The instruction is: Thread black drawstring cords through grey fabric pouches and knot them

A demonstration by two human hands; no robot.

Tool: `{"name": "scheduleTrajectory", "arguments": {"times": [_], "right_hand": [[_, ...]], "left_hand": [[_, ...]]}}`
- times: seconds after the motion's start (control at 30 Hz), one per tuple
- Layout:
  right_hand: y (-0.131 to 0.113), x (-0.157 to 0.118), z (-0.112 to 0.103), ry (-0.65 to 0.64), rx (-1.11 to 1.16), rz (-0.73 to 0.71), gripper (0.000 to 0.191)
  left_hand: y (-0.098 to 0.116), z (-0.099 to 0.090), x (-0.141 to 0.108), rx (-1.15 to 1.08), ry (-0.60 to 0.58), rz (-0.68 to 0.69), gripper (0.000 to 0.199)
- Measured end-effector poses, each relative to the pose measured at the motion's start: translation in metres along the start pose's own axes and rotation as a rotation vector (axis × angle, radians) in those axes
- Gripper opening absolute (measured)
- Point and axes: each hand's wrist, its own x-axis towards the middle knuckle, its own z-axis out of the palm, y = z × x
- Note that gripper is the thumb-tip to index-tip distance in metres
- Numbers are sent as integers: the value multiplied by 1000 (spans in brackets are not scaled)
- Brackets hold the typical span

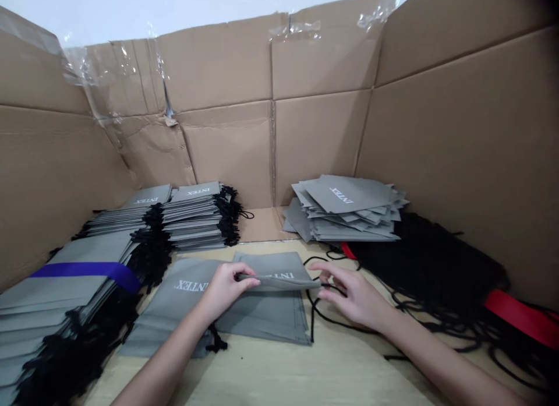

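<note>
A grey drawstring pouch (pixel 283 283) is held up edge-on over the work surface. My left hand (pixel 229 286) pinches its left end between thumb and fingers. At the pouch's right end, my right hand (pixel 349 292) has its fingers curled around a black cord (pixel 334 288). Loops of the cord hang below and beside the right hand. Under the held pouch lie flat grey pouches (pixel 266 316), partly hidden by it. To the left, more grey pouches (pixel 174 301) lettered INTEX lie fanned out, with a black knotted cord end (pixel 216 340) below my left wrist.
Stacked corded pouches (pixel 192 219) stand at the back left. A purple band (pixel 87 269) crosses a nearer stack. Grey pouches (pixel 345 196) are piled at back right, beside black cords (pixel 428 254) with a red band (pixel 522 316). Cardboard walls (pixel 323 126) enclose the table (pixel 279 377).
</note>
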Motion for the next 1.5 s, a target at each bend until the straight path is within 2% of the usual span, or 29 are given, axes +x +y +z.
{"name": "scheduleTrajectory", "arguments": {"times": [0.07, 0.17, 0.37, 0.47, 0.57, 0.67, 0.8, 0.9, 1.0, 1.17, 1.23, 1.37, 1.43, 1.5], "right_hand": [[-5, 2, 1, 34, 42, -15, 13], [-9, 5, 2, 76, 101, 4, 18], [1, 7, 6, 71, 146, 77, 20], [5, 6, 8, 60, 106, 66, 21], [2, 5, 9, 19, 16, 59, 13], [0, 3, 10, -10, -33, 42, 15], [1, 4, 14, 29, 32, 42, 15], [2, 6, 17, 51, 87, 87, 16], [5, 6, 20, 36, 121, 131, 16], [11, 4, 26, -15, 208, 172, 16], [15, 4, 27, -34, 252, 196, 17], [23, 6, 30, -48, 320, 232, 22], [26, 6, 32, -45, 337, 248, 23], [27, 7, 33, -45, 346, 262, 23]], "left_hand": [[-1, -2, 2, -27, 14, -15, 13], [-5, -10, 4, -69, 14, -36, 15], [-16, -22, 5, -124, 60, -70, 13], [-17, -19, 3, -186, 68, -66, 14], [-14, -9, 1, -294, 48, -61, 15], [-9, 0, 1, -422, 56, -76, 21], [-4, 3, 1, -577, 91, -138, 34], [-4, 3, 0, -655, 64, -193, 35], [-7, 6, -2, -590, 36, -187, 34], [-9, 4, -3, -451, 99, -113, 28], [-8, -1, -2, -594, 96, -107, 28], [-9, -7, 1, -1109, -2, -165, 30], [-13, -4, 3, -1115, -1, -209, 33], [-17, 3, 5, -967, 64, -234, 44]]}}
